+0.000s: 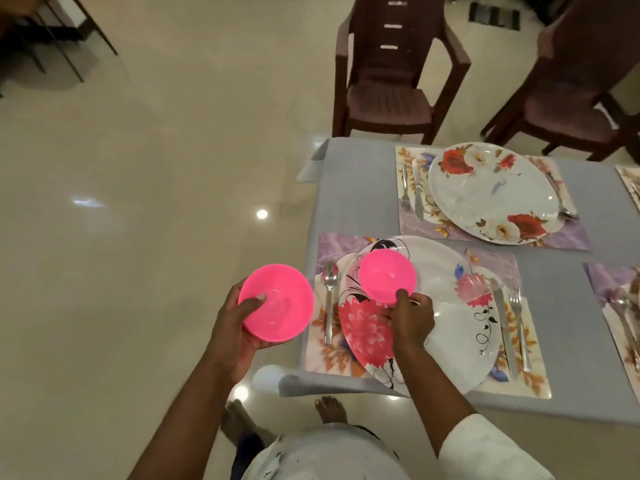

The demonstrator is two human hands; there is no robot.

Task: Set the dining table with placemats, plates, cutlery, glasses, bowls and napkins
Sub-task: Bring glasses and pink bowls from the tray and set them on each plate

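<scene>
The left hand [239, 320] grips a round pink plastic bowl [276, 303] off the table, left of the near white flowered plate [426, 317]. The right hand [410, 315] pinches a second pink bowl's [387, 276] rim over that plate's upper left part.

I can read no text, label, brand or number anywhere in my view; the plates and placemats carry only flower patterns, and the bowls and cutlery show no markings I can make out.
</scene>
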